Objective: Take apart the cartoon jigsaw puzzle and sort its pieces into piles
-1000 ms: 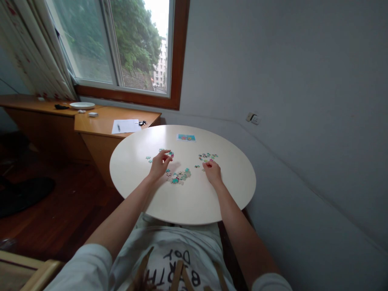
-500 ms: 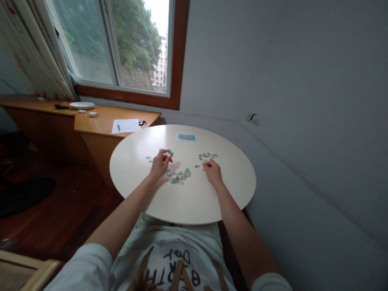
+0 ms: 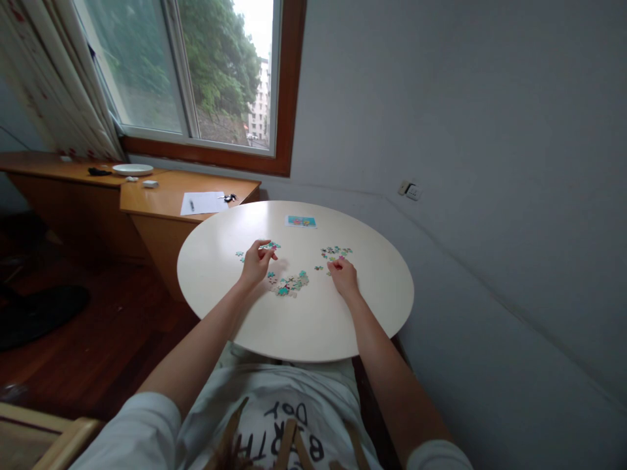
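Observation:
A pile of jigsaw puzzle pieces [image 3: 290, 284], teal and pale grey, lies near the middle of the round white table [image 3: 304, 333]. Over the left group of teal pieces [image 3: 269, 245] hovers my left hand [image 3: 257, 262], thumb and index finger apart. My right hand [image 3: 345, 277] rests by the right group of mixed-colour pieces [image 3: 336, 251], its fingers curled into a pinch; whatever is between them is too small to make out. One small piece [image 3: 318, 268] lies just left of that hand. At the table's far side is a blue picture card [image 3: 300, 222].
A wooden desk [image 3: 142, 202] stands beyond the table on the left, bearing a sheet of paper [image 3: 203, 203], keys [image 3: 230, 198] and a white plate [image 3: 132, 170]. Along the right runs a grey wall [image 3: 490, 196]. A wooden chair part [image 3: 63, 437] shows at lower left.
My left hand has shifted slightly left and its index finger has drawn back, showing more of the teal pieces behind it. My right hand stays in place.

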`<state>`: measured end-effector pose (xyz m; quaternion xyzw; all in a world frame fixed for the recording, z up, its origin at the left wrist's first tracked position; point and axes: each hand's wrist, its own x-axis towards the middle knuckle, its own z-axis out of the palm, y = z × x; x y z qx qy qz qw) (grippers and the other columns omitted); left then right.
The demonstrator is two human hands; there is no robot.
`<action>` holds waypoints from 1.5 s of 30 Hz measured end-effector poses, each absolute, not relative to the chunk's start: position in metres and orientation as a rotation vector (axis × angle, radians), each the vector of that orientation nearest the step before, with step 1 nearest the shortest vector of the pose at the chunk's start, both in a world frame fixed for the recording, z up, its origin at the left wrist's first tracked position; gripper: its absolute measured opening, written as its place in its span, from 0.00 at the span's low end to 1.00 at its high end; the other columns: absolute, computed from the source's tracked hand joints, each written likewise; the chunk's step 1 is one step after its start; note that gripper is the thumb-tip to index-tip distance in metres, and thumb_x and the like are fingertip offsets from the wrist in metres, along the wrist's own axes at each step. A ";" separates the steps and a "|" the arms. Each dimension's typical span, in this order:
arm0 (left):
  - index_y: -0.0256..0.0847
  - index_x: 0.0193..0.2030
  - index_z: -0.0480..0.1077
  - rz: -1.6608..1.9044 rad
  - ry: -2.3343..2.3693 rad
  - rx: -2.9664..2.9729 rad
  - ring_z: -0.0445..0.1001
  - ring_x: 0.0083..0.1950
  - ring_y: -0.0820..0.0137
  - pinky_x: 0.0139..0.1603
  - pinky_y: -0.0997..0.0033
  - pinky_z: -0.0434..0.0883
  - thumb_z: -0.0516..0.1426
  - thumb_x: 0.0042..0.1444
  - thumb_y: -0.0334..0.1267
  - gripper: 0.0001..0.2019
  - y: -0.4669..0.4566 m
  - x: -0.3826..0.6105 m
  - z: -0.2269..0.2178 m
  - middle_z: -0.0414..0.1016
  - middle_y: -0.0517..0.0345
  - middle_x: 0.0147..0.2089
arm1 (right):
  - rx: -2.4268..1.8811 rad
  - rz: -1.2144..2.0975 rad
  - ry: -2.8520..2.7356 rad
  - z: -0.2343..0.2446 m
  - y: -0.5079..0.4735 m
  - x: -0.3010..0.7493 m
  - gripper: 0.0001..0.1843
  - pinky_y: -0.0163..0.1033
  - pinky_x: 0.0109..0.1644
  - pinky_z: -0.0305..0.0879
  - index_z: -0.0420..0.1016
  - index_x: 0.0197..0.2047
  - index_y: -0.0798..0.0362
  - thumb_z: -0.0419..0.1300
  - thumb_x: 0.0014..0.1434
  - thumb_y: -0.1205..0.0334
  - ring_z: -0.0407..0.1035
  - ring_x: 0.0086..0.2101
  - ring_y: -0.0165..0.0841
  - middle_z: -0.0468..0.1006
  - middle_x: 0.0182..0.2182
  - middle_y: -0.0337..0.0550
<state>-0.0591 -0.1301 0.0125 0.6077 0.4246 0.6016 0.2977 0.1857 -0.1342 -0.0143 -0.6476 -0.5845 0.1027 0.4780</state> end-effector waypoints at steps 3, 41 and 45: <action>0.37 0.41 0.65 1.605 1.121 1.596 0.68 0.23 0.72 0.26 0.73 0.61 0.56 0.49 0.41 0.14 -0.130 -0.059 0.013 0.71 0.61 0.22 | -1.580 0.247 -1.430 -0.016 -0.133 0.186 0.12 0.37 0.37 0.60 0.63 0.18 0.51 0.54 0.47 0.54 0.63 0.27 0.32 0.69 0.22 0.39; 0.36 0.45 0.68 1.317 0.977 1.622 0.56 0.19 0.78 0.23 0.74 0.56 0.58 0.48 0.45 0.19 -0.140 -0.047 0.008 0.68 0.65 0.20 | -1.247 0.111 -1.816 -0.004 -0.159 0.147 0.17 0.43 0.49 0.62 0.71 0.49 0.53 0.51 0.58 0.60 0.70 0.37 0.35 0.77 0.33 0.43; 0.37 0.45 0.68 1.299 0.957 1.745 0.62 0.21 0.76 0.25 0.74 0.59 0.56 0.50 0.43 0.18 -0.142 -0.045 0.007 0.68 0.65 0.21 | -1.053 0.040 -2.142 0.004 -0.175 0.127 0.22 0.47 0.56 0.58 0.63 0.59 0.47 0.51 0.60 0.60 0.65 0.51 0.37 0.73 0.50 0.45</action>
